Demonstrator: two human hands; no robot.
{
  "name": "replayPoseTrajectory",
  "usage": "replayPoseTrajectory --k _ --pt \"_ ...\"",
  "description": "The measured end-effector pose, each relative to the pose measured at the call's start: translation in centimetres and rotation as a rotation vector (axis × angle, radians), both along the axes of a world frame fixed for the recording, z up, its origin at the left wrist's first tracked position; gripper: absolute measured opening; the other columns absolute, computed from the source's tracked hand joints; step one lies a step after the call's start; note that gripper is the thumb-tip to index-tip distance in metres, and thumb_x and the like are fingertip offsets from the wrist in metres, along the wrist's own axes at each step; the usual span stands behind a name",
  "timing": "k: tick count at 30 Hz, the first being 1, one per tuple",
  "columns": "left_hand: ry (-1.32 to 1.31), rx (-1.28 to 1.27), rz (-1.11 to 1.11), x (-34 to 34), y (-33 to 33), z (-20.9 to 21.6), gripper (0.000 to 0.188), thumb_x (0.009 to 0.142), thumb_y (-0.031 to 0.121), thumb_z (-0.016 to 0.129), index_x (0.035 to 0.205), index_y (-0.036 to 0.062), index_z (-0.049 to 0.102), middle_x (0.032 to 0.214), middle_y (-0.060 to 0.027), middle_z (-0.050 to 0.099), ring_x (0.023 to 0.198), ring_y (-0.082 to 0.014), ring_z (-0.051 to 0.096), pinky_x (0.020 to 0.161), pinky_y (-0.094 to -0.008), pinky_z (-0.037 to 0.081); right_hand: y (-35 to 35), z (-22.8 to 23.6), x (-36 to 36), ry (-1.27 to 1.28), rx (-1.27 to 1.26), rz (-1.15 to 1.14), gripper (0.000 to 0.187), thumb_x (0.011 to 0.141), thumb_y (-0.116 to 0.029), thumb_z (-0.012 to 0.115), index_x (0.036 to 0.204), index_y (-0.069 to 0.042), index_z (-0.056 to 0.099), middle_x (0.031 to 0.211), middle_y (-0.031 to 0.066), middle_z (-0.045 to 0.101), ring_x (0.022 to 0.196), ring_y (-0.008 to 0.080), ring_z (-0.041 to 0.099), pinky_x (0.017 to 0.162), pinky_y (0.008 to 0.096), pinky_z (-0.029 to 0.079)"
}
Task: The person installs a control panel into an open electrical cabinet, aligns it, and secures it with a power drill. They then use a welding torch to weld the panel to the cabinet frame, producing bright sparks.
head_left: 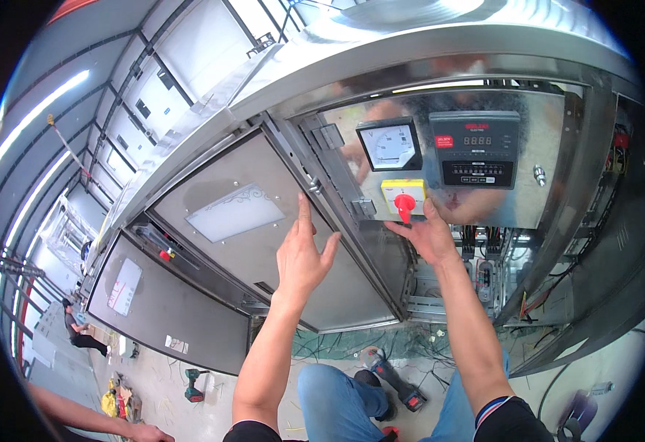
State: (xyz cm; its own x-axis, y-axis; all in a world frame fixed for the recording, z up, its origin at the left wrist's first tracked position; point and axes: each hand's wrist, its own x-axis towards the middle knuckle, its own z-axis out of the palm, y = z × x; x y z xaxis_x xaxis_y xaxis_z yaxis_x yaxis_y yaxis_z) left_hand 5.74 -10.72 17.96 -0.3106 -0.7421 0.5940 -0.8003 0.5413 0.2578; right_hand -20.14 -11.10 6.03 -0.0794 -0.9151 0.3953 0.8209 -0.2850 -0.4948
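My left hand (302,258) is raised in front of a grey cabinet door (330,298), index finger pointing up and thumb spread, with nothing held. Its fingertip is near the metal frame post; contact is unclear. My right hand (434,234) is at the lower edge of a shiny hinged instrument panel (477,210). One finger points up beside the yellow plate of a rotary switch (415,187), and another digit extends left below its red knob (405,205). The remaining fingers are partly hidden. Above the switch are a square analog meter (388,145) and a black digital controller (475,150).
Wiring and terminals (484,272) show below the panel. Another cabinet door (167,309) stands ajar at left. A cordless power tool (396,379) and a green cordless drill (194,385) are on the floor. Another person's arm (94,420) enters lower left; a person (83,331) sits farther back.
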Motion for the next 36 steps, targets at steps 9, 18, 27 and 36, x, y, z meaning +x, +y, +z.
replayPoseTrajectory --k 9,18,27,36 --pt "-0.004 -0.022 -0.065 0.1 0.2 -0.9 0.081 0.088 0.029 0.078 0.155 0.0029 0.04 0.119 -0.0202 0.065 0.107 -0.0358 0.064 0.09 -0.045 0.053 0.2 0.0 0.1 0.024 0.007 -0.023 0.079 0.093 -0.055 0.07 0.152 -0.012 0.041 0.154 0.0111 0.046 0.143 0.0333 0.044 0.115 0.0644 0.04" --pt "0.046 -0.061 -0.091 0.1 0.5 -1.3 0.08 0.087 0.027 0.078 0.154 0.0033 0.042 0.124 -0.0173 0.065 0.103 -0.0309 0.066 0.088 -0.0422 0.054 -0.1 -0.1 -0.1 0.012 -0.011 0.012 0.077 0.094 -0.051 0.072 0.153 -0.016 0.038 0.152 0.0081 0.048 0.142 0.0298 0.045 0.114 0.0636 0.04" --pt "0.104 -0.086 -0.135 -0.4 0.7 -2.4 0.076 0.087 0.022 0.079 0.152 0.0038 0.045 0.118 -0.0129 0.067 0.094 -0.0243 0.067 0.081 -0.0373 0.055 0.0 0.0 -0.1 0.004 -0.015 0.004 0.075 0.095 -0.049 0.071 0.152 -0.014 0.039 0.152 0.0089 0.048 0.141 0.0302 0.046 0.114 0.0628 0.04" --pt "0.126 -0.085 -0.233 -2.9 1.7 -1.8 0.076 0.087 0.019 0.08 0.152 0.0031 0.047 0.103 -0.0106 0.066 0.078 -0.0185 0.063 0.071 -0.0327 0.054 0.2 0.2 -0.1 0.007 -0.023 0.002 0.07 0.096 -0.048 0.07 0.15 -0.013 0.043 0.149 0.0094 0.05 0.14 0.0289 0.047 0.113 0.0592 0.043"
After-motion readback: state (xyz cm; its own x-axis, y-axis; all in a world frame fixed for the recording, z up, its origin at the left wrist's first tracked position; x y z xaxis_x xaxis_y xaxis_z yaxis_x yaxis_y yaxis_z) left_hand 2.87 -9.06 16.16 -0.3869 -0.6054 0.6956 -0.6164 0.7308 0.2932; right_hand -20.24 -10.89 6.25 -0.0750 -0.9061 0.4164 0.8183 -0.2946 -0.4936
